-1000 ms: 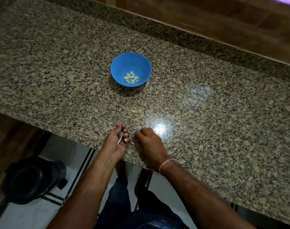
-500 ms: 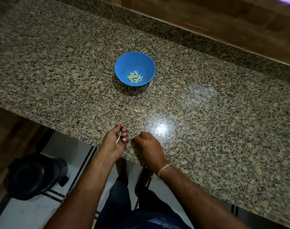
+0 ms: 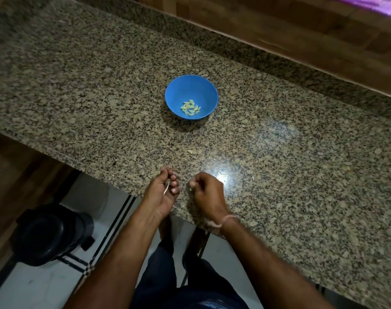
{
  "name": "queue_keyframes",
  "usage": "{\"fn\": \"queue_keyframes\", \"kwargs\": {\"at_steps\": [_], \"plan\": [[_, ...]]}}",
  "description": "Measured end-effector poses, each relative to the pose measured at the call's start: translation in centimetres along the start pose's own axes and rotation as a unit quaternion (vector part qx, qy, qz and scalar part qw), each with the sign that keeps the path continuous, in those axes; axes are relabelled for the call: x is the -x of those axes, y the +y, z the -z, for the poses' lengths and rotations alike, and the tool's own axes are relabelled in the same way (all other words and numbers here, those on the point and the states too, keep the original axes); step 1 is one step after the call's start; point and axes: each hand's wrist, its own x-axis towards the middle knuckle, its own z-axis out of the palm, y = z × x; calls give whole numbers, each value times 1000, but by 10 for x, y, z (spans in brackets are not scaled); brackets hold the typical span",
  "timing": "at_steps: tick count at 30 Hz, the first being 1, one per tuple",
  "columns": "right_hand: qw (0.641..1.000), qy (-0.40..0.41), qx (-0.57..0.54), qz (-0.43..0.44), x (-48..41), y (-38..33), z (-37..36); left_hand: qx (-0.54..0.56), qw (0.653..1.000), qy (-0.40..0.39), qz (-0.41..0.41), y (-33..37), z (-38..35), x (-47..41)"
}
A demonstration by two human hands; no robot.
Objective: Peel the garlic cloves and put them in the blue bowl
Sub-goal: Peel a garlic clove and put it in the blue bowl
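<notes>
Peeling in progress at the near edge of the surface; both hands occupied.

My left hand (image 3: 162, 192) has its fingers curled in a grip on a small pale garlic clove (image 3: 166, 188) with a thin whitish stem trailing from it. My right hand (image 3: 206, 191) is fisted beside it, pinching what I judge to be a scrap of papery skin (image 3: 190, 188); too small to confirm. The clove should be light, firm, slippery once bare; best held at its ends. The round blue plastic bowl (image 3: 191, 85) stands well apart on the speckled granite surface (image 3: 301, 175), holding peeled yellow-green cloves (image 3: 190, 108). No writing legible.
</notes>
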Motion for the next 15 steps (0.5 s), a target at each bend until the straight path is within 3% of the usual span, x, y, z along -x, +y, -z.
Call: {"fn": "queue_keyframes", "kwargs": {"at_steps": [2,7,15], "plan": [[989,-23,-136,-61,-6,-11,-5,15,1000,-1,-10,3,5,5],[948,-116,-286,-70,5,-57,-40,43,998,21,-40,20,37,24],[965,-203,-164,30,49,-109,-169,135,981,118,-79,70,158,69]]}}
